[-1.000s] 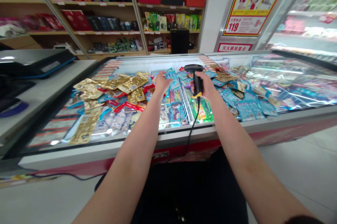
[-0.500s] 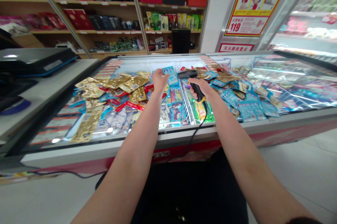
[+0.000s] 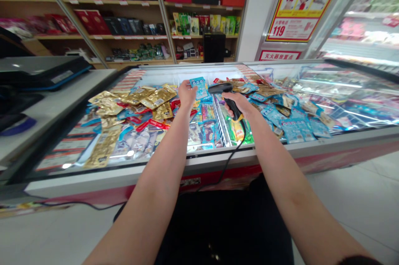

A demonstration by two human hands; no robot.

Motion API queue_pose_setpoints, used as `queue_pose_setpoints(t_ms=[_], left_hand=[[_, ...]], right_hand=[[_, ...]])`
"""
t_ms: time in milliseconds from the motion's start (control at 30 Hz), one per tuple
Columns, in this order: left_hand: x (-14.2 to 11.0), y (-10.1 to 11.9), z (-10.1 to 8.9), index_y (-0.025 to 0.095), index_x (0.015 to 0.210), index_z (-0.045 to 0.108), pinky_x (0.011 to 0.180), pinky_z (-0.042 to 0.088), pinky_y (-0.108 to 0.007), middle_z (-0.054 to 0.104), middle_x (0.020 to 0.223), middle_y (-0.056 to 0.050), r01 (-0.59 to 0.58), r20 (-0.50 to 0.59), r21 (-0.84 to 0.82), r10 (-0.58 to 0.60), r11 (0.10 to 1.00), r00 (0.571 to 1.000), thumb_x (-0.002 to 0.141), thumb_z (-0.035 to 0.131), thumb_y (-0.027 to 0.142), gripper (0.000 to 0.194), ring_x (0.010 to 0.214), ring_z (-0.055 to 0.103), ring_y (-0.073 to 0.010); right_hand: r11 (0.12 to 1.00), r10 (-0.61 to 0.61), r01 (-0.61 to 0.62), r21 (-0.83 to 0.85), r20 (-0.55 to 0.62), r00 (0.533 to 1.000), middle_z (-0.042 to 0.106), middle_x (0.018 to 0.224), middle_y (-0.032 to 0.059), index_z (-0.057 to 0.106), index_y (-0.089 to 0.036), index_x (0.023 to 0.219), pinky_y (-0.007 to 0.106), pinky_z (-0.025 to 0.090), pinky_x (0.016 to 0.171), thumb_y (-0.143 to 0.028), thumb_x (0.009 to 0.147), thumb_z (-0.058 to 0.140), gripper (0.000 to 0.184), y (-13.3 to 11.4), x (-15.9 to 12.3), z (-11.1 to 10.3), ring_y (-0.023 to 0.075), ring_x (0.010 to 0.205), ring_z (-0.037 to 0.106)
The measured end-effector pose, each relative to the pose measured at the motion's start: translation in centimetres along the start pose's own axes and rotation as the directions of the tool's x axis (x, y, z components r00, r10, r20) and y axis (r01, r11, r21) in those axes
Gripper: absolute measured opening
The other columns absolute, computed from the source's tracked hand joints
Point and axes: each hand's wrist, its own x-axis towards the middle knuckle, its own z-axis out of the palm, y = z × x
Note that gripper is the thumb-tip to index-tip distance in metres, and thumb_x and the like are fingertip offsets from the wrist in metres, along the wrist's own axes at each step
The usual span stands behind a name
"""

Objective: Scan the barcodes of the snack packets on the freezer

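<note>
Pinched in my left hand (image 3: pixel 187 94) is a light-blue snack packet (image 3: pixel 198 87), raised over the middle of the chest freezer (image 3: pixel 93 178). My right hand (image 3: pixel 237 105) wraps round the grip of a black and yellow barcode scanner (image 3: pixel 220 88), its head turned toward the packet and a little apart from it. The scanner's cable (image 3: pixel 232 157) hangs down over the freezer's front edge. Gold foil packets (image 3: pixel 158 96) are heaped to the left of my left hand, with red-edged ones among them. Right of the scanner lies a pile of blue packets (image 3: pixel 294 130).
A white wire divider (image 3: pixel 220 121) stands inside the freezer below my hands. On the left is a counter (image 3: pixel 102 77) with a flat black device (image 3: pixel 43 69). Behind the freezer rise wooden shelves (image 3: pixel 124 37) of boxes and bottles. A fire-safety poster (image 3: pixel 294 28) hangs at the back right.
My left hand has shifted slightly left with the blue packet. The scanner in my right hand has moved a tiny bit left too.
</note>
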Motion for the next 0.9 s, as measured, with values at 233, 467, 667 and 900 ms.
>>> queue_pose_setpoints(t_ms=[233, 467, 667, 900], left_hand=[[-0.1, 0.1, -0.1, 0.021, 0.104, 0.065, 0.084, 0.053, -0.030, 0.075, 0.096, -0.003, 0.001, -0.006, 0.006, 0.000, 1.000, 1.000, 0.073, 0.058, 0.018, 0.032, 0.096, 0.071, -0.0208], [-0.1, 0.4, -0.3, 0.021, 0.104, 0.066, 0.084, 0.053, -0.029, 0.076, 0.096, -0.003, -0.009, -0.012, 0.015, 0.009, 1.000, 1.000, 0.073, 0.057, 0.017, 0.032, 0.094, 0.071, -0.0198], [0.3, 0.5, -1.6, 0.020, 0.110, 0.066, 0.083, 0.053, -0.029, 0.075, 0.096, -0.004, -0.029, -0.030, 0.009, 0.029, 1.000, 0.999, 0.074, 0.058, 0.017, 0.037, 0.090, 0.071, -0.0199], [1.5, -0.3, -5.8, 0.021, 0.128, 0.061, 0.098, 0.049, -0.037, 0.072, 0.102, -0.007, -0.057, -0.114, 0.157, 0.075, 0.986, 0.991, 0.077, 0.060, 0.021, 0.051, 0.101, 0.067, -0.0248]], right_hand=[[1.000, -0.005, 0.005, -0.010, 0.015, 1.000, 0.056, 0.049, 0.0001, 0.057, -0.020, 0.072, 0.023, 0.038, 0.028, -0.051, 0.078, 0.076, 0.037, 0.1, 0.1, 0.0, 0.0123, 0.033, 0.046], [1.000, -0.004, 0.005, -0.013, 0.037, 0.999, 0.057, 0.051, 0.0000, 0.058, -0.020, 0.075, 0.023, 0.038, 0.029, -0.052, 0.078, 0.076, 0.037, 0.3, 0.2, -0.1, 0.0124, 0.034, 0.048], [0.996, 0.034, -0.039, 0.075, 0.060, 0.998, 0.058, 0.052, 0.0002, 0.057, -0.020, 0.079, 0.023, 0.038, 0.031, -0.050, 0.085, 0.066, 0.032, 0.0, 0.0, -0.1, 0.0128, 0.035, 0.048], [0.977, 0.034, -0.043, 0.208, 0.047, 0.998, 0.058, 0.053, 0.0002, 0.059, -0.020, 0.087, 0.023, 0.039, 0.033, -0.050, 0.091, 0.057, 0.030, -0.7, -0.1, -0.1, 0.0132, 0.037, 0.049]])
